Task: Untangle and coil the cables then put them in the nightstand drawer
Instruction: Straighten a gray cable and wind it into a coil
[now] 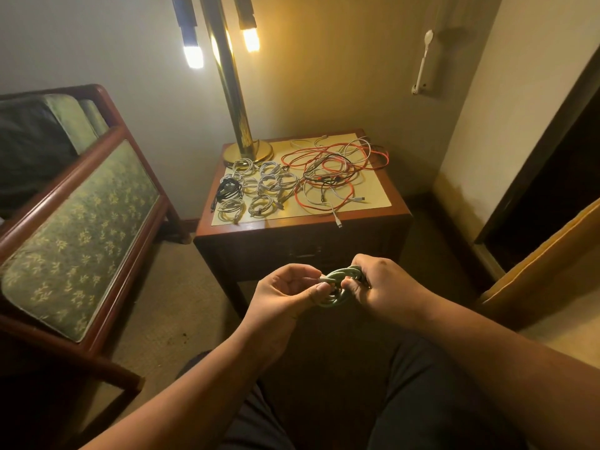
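A small coil of pale cable (339,277) hangs between my two hands, in front of the nightstand and over my lap. My left hand (285,292) pinches the cable's end between thumb and fingers. My right hand (380,287) grips the coil's right side with curled fingers. On the nightstand (396,212) lie several coiled white cables (259,186) and one coiled black cable (229,189) at the left. A tangle of red, white and black cables (334,170) spreads over the right half. The drawer front (305,253) below the top is shut.
A brass lamp base (248,152) stands at the nightstand's back left, its lit bulbs above. A wooden chair with green patterned cushions (81,228) stands close on the left. A wall and dark doorway (552,177) are on the right. Carpet lies between.
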`<act>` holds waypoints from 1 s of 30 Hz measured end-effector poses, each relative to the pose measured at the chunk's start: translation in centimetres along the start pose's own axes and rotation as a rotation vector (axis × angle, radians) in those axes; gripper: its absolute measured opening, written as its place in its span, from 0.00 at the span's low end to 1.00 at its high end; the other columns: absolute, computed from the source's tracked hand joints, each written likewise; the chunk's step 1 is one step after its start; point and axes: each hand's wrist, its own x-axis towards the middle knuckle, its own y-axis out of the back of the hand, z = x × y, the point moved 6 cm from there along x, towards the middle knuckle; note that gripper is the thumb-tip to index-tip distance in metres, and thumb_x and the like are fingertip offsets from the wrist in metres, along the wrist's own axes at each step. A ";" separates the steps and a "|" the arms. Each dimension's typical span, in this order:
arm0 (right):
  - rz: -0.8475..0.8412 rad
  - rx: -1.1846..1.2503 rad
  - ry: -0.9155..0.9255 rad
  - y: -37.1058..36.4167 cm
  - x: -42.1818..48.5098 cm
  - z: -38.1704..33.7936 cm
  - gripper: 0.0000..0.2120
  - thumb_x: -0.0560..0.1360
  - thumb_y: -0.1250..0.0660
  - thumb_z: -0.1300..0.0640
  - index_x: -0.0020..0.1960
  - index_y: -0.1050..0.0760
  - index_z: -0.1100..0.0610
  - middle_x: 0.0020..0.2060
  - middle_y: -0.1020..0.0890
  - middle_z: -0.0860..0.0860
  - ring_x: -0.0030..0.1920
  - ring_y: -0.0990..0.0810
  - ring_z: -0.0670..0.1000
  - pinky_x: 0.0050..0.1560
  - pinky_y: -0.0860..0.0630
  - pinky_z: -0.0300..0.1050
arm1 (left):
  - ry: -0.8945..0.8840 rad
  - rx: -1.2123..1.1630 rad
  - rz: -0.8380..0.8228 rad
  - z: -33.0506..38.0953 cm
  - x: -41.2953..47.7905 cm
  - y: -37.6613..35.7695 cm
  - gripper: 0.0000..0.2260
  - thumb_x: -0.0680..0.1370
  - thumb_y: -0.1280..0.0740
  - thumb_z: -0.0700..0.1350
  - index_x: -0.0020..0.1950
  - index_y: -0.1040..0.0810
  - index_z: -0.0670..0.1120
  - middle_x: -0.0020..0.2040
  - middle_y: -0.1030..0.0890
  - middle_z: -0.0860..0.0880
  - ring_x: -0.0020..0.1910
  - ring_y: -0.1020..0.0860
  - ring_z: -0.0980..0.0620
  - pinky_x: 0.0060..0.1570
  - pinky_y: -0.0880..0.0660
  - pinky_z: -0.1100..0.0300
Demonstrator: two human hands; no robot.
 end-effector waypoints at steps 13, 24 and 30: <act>0.035 0.193 -0.017 0.5 -0.4 -1.2 0.05 0.81 0.34 0.60 0.47 0.25 0.53 0.38 0.21 0.49 0.35 0.23 0.42 0.33 0.27 0.34 | -0.176 0.202 0.035 0.5 -0.1 -0.6 0.22 0.71 0.20 0.46 0.62 0.22 0.43 0.51 0.16 0.43 0.54 0.16 0.42 0.51 0.17 0.47; -0.054 0.005 0.068 -0.7 -1.0 -2.2 0.05 0.80 0.32 0.59 0.48 0.26 0.50 0.44 0.22 0.46 0.43 0.22 0.45 0.45 0.20 0.46 | -0.225 0.329 -0.002 2.2 0.6 0.6 0.09 0.72 0.27 0.28 0.48 0.16 0.40 0.45 0.15 0.40 0.46 0.14 0.43 0.44 0.17 0.56; -0.181 -0.005 0.076 -1.0 -0.9 -1.7 0.09 0.77 0.31 0.65 0.50 0.25 0.52 0.47 0.20 0.48 0.48 0.19 0.47 0.52 0.18 0.49 | -0.149 0.320 -0.145 2.5 0.7 1.1 0.09 0.71 0.23 0.39 0.49 0.16 0.39 0.46 0.15 0.38 0.47 0.15 0.42 0.46 0.18 0.55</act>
